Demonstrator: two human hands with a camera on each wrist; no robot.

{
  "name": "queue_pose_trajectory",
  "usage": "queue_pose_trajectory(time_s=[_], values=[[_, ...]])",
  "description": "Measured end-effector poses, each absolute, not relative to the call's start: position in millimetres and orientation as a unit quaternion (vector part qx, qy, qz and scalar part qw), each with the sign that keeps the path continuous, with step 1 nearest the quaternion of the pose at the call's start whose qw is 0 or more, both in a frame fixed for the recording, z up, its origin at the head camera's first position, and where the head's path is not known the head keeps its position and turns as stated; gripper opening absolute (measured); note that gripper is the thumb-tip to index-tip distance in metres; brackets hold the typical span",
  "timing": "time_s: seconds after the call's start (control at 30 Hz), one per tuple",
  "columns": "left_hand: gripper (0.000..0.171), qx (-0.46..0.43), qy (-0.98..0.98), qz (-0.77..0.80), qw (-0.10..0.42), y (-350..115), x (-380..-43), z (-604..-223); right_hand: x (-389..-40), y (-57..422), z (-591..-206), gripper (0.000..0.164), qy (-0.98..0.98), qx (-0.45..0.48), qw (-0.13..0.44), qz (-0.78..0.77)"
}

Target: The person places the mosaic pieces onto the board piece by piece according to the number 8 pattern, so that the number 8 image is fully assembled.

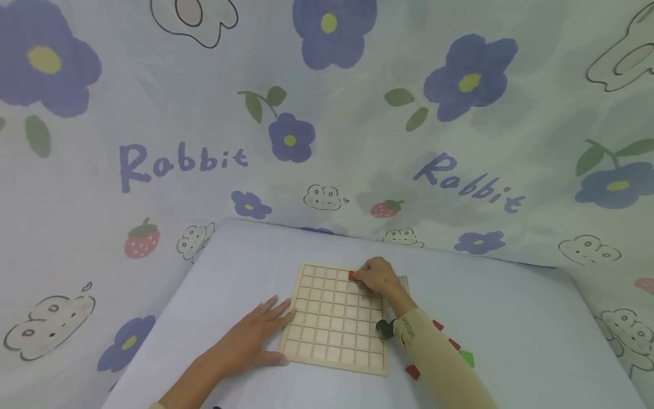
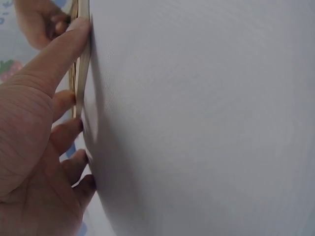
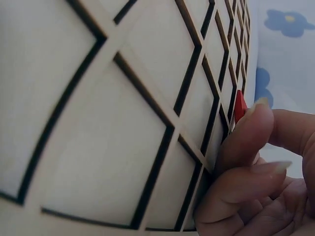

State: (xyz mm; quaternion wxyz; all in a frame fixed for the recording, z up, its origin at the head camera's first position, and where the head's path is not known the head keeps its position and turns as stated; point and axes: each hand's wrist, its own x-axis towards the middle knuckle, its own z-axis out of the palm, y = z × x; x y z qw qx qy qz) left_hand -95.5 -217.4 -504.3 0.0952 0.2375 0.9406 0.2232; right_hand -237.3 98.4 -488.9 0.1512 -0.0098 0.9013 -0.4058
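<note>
Red tile [image 1: 352,276] at the far row of the wooden board [image 1: 336,311]
My right hand [image 1: 377,277] has it pinched, and my left hand [image 1: 252,336] is just touching the board's left edge, fingers spread.

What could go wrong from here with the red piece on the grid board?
The red piece, at the fingertips of the right hand over the far row, might seat crooked.
The right sleeve is close to the green piece and could sweep it aside.
The left hand touches the grid board along its left side; uneven pressure might shift it.
</note>
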Motion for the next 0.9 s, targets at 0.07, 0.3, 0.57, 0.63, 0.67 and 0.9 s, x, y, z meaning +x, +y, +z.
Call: queue_pose_trajectory(time_s=[0.07,0.3,0.57,0.63,0.67,0.9], values=[[0.095,0.239,0.941,0.221,0.093,-217,-96,-504,-238,98,-489,0.017,0.906,-0.012,0.146,-0.398],[0.094,0.246,0.939,0.223,0.088,-217,-95,-501,-238,96,-494,0.019,0.92,-0.007,0.13,-0.369],[0.094,0.242,0.938,0.228,0.099,-216,-95,-503,-230,101,-496,0.02,0.896,-0.009,0.122,-0.427],[0.094,0.242,0.938,0.227,0.098,-216,-95,-504,-226,104,-493,0.02,0.887,-0.011,0.12,-0.446],[0.094,0.242,0.938,0.228,0.098,-216,-95,-503,-224,105,-490,0.019,0.885,-0.014,0.117,-0.45],[0.095,0.244,0.94,0.221,0.084,-218,-98,-504,-219,126,-467,0.025,0.881,-0.037,0.125,-0.454]])
